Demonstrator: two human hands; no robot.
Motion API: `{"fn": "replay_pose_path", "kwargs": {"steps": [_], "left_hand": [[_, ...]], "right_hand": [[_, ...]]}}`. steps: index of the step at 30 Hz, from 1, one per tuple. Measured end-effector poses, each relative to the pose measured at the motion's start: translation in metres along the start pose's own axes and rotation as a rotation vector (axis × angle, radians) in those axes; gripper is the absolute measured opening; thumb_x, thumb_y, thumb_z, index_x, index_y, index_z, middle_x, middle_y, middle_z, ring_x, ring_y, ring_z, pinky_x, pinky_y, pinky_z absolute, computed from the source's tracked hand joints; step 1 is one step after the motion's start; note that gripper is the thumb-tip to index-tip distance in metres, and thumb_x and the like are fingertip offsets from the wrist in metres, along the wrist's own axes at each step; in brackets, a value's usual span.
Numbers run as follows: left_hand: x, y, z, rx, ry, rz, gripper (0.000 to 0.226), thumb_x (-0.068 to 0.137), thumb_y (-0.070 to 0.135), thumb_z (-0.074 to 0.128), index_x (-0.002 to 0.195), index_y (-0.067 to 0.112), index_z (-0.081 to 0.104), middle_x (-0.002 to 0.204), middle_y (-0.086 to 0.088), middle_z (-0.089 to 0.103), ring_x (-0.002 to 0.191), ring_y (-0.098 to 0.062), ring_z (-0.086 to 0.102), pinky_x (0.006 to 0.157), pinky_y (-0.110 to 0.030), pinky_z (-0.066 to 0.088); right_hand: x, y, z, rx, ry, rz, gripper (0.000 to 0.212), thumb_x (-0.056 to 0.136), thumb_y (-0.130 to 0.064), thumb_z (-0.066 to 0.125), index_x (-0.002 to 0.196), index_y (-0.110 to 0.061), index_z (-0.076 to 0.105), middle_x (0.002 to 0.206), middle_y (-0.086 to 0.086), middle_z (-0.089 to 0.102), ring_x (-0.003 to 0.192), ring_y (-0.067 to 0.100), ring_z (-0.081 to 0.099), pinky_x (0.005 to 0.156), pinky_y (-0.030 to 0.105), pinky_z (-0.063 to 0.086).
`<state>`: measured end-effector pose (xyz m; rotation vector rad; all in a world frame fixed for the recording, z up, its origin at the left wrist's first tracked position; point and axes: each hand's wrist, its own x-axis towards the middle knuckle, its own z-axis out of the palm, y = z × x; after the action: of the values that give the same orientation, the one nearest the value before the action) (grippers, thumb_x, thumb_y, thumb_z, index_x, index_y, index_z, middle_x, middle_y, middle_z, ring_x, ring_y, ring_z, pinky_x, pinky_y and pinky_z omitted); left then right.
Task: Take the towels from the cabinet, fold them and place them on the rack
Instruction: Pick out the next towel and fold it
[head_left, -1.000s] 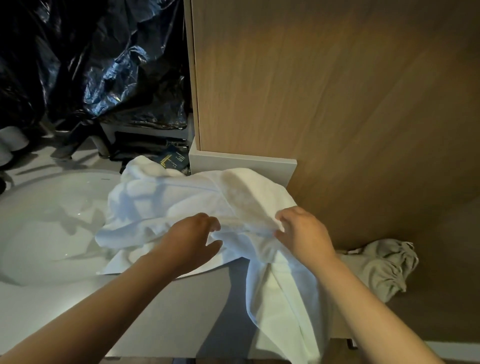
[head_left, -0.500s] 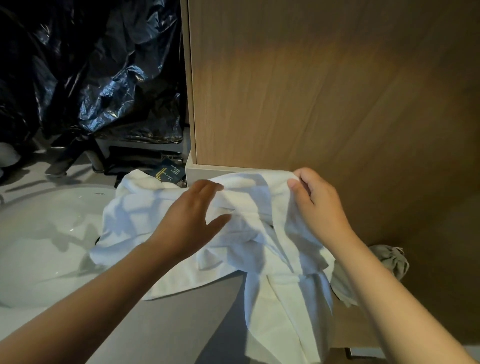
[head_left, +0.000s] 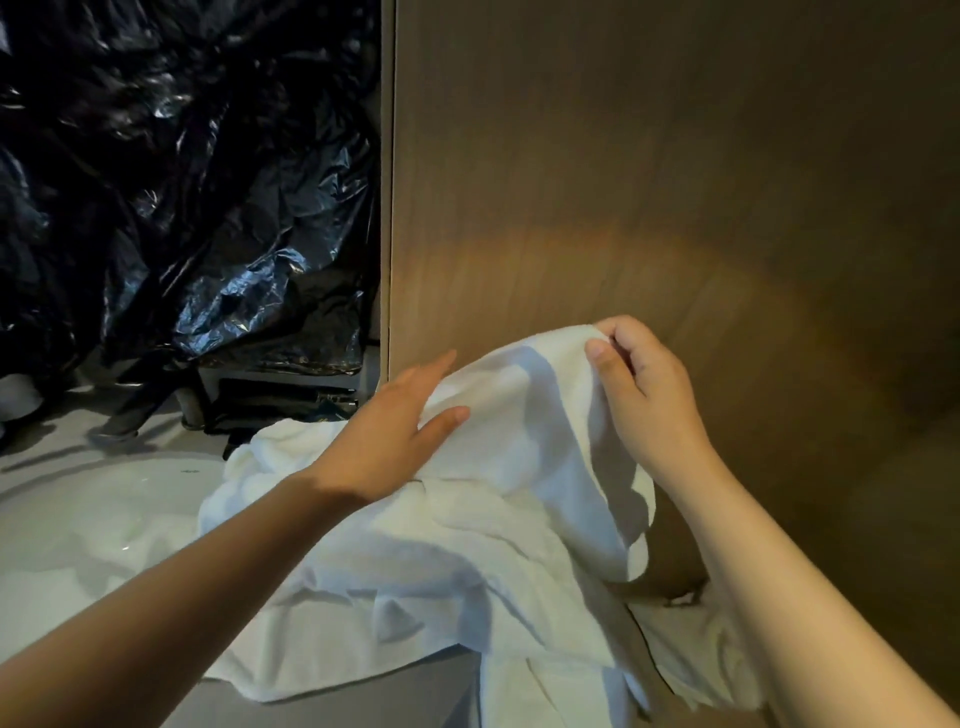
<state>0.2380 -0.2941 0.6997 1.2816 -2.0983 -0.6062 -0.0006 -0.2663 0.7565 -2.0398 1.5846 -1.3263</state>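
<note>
Right hand (head_left: 644, 395) pinches the white towel (head_left: 498, 525) edge, raised; left hand (head_left: 395, 431), fingers open, lies flat on it.

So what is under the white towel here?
The white towel lies over the grey counter and the rim of the sink, hanging off the front edge. Whatever sits beneath its bunched middle is covered and cannot be seen.
</note>
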Motion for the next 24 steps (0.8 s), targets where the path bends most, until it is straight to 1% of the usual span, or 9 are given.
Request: {"fn": "replay_pose_path", "kwargs": {"steps": [3, 5, 6, 7, 9, 12, 16, 20, 24], "left_hand": [[0.009, 0.002, -0.007, 0.027, -0.049, 0.001, 0.062, 0.097, 0.048, 0.045, 0.152, 0.032, 0.021, 0.149, 0.013, 0.041, 0.129, -0.011, 0.044, 0.103, -0.026, 0.037], [0.013, 0.001, -0.01, 0.074, -0.096, -0.022, 0.052, 0.098, 0.043, 0.047, 0.146, 0.027, 0.037, 0.128, 0.009, 0.058, 0.111, -0.01, 0.054, 0.087, -0.02, 0.039], [0.013, 0.001, -0.012, 0.097, -0.092, -0.015, 0.038, 0.098, 0.041, 0.048, 0.133, 0.025, 0.052, 0.108, 0.008, 0.062, 0.094, -0.007, 0.055, 0.076, -0.019, 0.039], [0.014, 0.001, -0.015, 0.105, -0.065, -0.004, 0.024, 0.098, 0.039, 0.049, 0.109, 0.023, 0.063, 0.089, 0.008, 0.059, 0.078, -0.006, 0.052, 0.066, -0.021, 0.037], [0.016, 0.005, -0.024, 0.089, 0.008, -0.006, 0.033, 0.099, 0.033, 0.049, 0.072, 0.016, 0.053, 0.068, 0.004, 0.048, 0.064, -0.012, 0.047, 0.059, -0.031, 0.035], [0.026, 0.018, -0.049, 0.084, 0.157, 0.014, 0.035, 0.099, 0.026, 0.05, 0.069, 0.009, 0.052, 0.067, -0.002, 0.048, 0.067, -0.023, 0.05, 0.062, -0.037, 0.038], [0.04, 0.041, -0.079, 0.124, 0.279, 0.102, 0.03, 0.1, 0.022, 0.048, 0.083, 0.0, 0.062, 0.079, -0.011, 0.057, 0.075, -0.025, 0.053, 0.067, -0.038, 0.041], [0.043, 0.064, -0.096, 0.104, 0.373, 0.195, 0.03, 0.099, 0.014, 0.047, 0.082, -0.006, 0.06, 0.078, -0.017, 0.058, 0.077, -0.027, 0.051, 0.067, -0.035, 0.037], [0.045, 0.096, -0.114, 0.083, 0.535, 0.317, 0.024, 0.098, 0.009, 0.048, 0.084, -0.005, 0.061, 0.082, -0.015, 0.061, 0.081, -0.024, 0.052, 0.071, -0.034, 0.039]], "right_hand": [[0.01, -0.012, -0.002, -0.004, 0.019, -0.035, 0.017, 0.103, -0.019, 0.046, 0.094, -0.016, 0.06, 0.082, -0.013, 0.057, 0.078, 0.003, 0.053, 0.065, 0.009, 0.038], [0.016, -0.017, -0.004, -0.002, 0.038, -0.05, 0.016, 0.103, -0.017, 0.046, 0.094, -0.017, 0.06, 0.083, -0.012, 0.058, 0.08, 0.002, 0.054, 0.066, 0.009, 0.038], [0.019, -0.02, -0.005, 0.004, 0.046, -0.056, 0.016, 0.103, -0.017, 0.046, 0.094, -0.017, 0.06, 0.084, -0.013, 0.058, 0.08, 0.001, 0.055, 0.066, 0.008, 0.039], [0.021, -0.023, -0.005, 0.008, 0.052, -0.066, 0.016, 0.102, -0.017, 0.046, 0.094, -0.018, 0.06, 0.083, -0.013, 0.058, 0.08, -0.001, 0.055, 0.067, 0.007, 0.039], [0.027, -0.028, -0.005, 0.01, 0.059, -0.083, 0.017, 0.102, -0.018, 0.047, 0.092, -0.017, 0.06, 0.082, -0.012, 0.058, 0.079, -0.001, 0.054, 0.066, 0.006, 0.039], [0.043, -0.036, -0.01, 0.019, 0.096, -0.078, 0.017, 0.103, -0.023, 0.046, 0.094, -0.018, 0.059, 0.083, -0.008, 0.058, 0.08, 0.002, 0.054, 0.065, 0.007, 0.041], [0.058, -0.041, -0.021, 0.032, 0.136, -0.082, 0.018, 0.103, -0.028, 0.044, 0.094, -0.023, 0.059, 0.084, -0.009, 0.06, 0.08, 0.004, 0.056, 0.063, 0.009, 0.041], [0.055, -0.037, -0.026, 0.044, 0.106, -0.051, 0.021, 0.104, -0.036, 0.041, 0.098, -0.029, 0.06, 0.087, -0.016, 0.061, 0.084, 0.004, 0.058, 0.066, 0.017, 0.047], [0.059, -0.055, -0.036, 0.158, 0.156, -0.08, 0.02, 0.103, -0.044, 0.04, 0.097, -0.036, 0.057, 0.087, -0.02, 0.059, 0.087, 0.002, 0.058, 0.067, 0.008, 0.046]]}}
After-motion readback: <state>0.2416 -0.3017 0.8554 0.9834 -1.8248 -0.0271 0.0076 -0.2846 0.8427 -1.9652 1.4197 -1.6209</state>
